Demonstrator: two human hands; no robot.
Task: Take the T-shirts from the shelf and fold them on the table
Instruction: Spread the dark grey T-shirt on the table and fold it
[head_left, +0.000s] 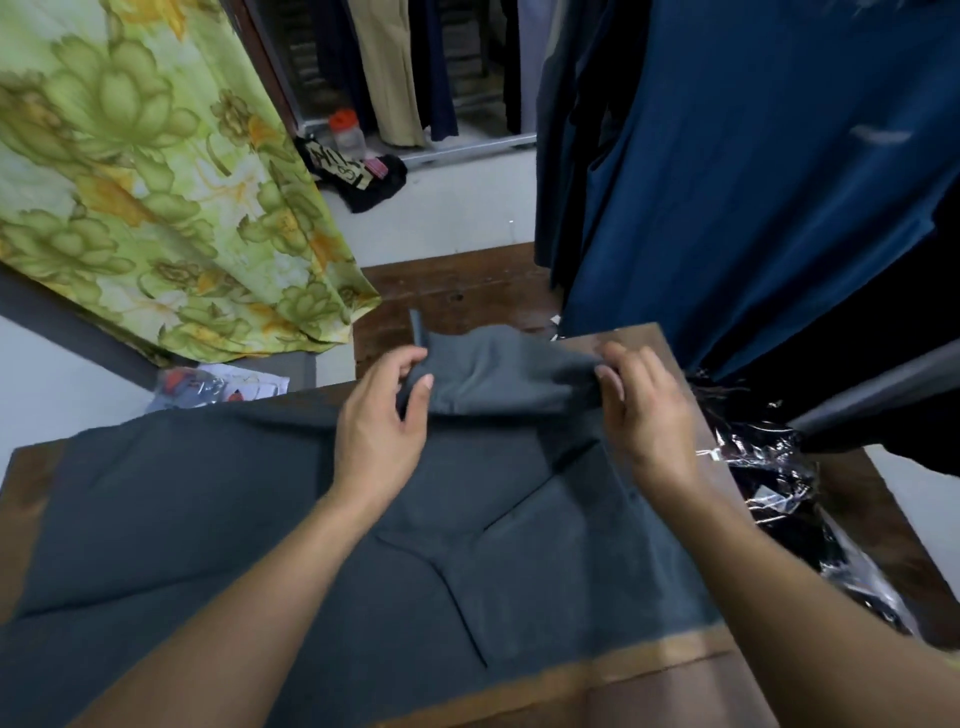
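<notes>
A dark grey T-shirt (218, 499) lies spread over the wooden table (649, 670), reaching past its left side. My left hand (382, 415) pinches the shirt's far edge between thumb and fingers. My right hand (644, 410) grips the same edge further right. Between the two hands a strip of the cloth is lifted off the table and turned back toward me. Creases run across the middle of the shirt.
Blue garments (753, 182) hang close at the right, over the table's far corner. Crinkled clear plastic bags with dark clothes (779, 499) lie on the table's right side. A green floral cloth (156, 197) hangs at the left. Packets (218, 384) lie on the floor.
</notes>
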